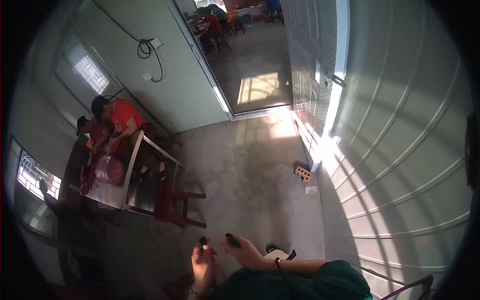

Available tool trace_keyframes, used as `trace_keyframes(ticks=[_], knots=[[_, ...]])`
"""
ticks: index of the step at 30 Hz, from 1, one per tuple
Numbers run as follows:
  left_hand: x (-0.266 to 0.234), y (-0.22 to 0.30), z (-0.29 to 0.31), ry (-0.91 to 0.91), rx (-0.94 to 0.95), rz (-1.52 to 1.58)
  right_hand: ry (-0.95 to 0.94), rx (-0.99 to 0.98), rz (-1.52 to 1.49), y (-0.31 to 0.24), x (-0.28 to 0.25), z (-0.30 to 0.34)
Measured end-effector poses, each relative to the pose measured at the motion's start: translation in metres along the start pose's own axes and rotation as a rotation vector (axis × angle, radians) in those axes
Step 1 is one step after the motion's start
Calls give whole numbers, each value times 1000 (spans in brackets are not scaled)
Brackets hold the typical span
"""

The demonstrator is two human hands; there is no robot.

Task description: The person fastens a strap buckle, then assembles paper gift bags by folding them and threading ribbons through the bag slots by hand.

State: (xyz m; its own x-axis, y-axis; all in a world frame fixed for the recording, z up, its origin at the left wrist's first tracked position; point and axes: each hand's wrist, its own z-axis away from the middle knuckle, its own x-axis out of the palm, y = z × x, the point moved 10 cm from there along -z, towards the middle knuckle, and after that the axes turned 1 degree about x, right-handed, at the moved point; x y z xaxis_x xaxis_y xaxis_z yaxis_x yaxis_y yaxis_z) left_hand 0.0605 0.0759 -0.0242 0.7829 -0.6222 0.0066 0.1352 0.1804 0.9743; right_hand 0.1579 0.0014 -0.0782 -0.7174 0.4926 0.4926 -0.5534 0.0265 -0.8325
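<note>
Your left grip (203,264) is closed on a small black object (202,241); your right grip (248,255) is closed on another black piece (233,240), near it, above the floor (245,195). Leftward, a red stool (163,202) is beside the metal surface (106,195), with two people (126,114). A holed brick (303,173) lies by the open door (306,65).

Left grip (203,261) upright and curled, right grip (247,254) near it, likewise curled, right forearm (298,268) nearly level.
</note>
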Motion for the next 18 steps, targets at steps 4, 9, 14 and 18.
trace_keyframes(ticks=[4, 9, 14, 18], knots=[[-5, 8, -7, 49, 119, -67, -112, 136, 140, 16, 6, 5], [-17, 13, -9, 59, 171, -82, -75, 1, 240, -9, 10, 11], [-37, 23, -2, 111, 127, -64, -197, 70, 414, -3, 26, 10], [-57, 20, 11, 132, 19, 27, -216, 48, 482, 10, 38, 12]])
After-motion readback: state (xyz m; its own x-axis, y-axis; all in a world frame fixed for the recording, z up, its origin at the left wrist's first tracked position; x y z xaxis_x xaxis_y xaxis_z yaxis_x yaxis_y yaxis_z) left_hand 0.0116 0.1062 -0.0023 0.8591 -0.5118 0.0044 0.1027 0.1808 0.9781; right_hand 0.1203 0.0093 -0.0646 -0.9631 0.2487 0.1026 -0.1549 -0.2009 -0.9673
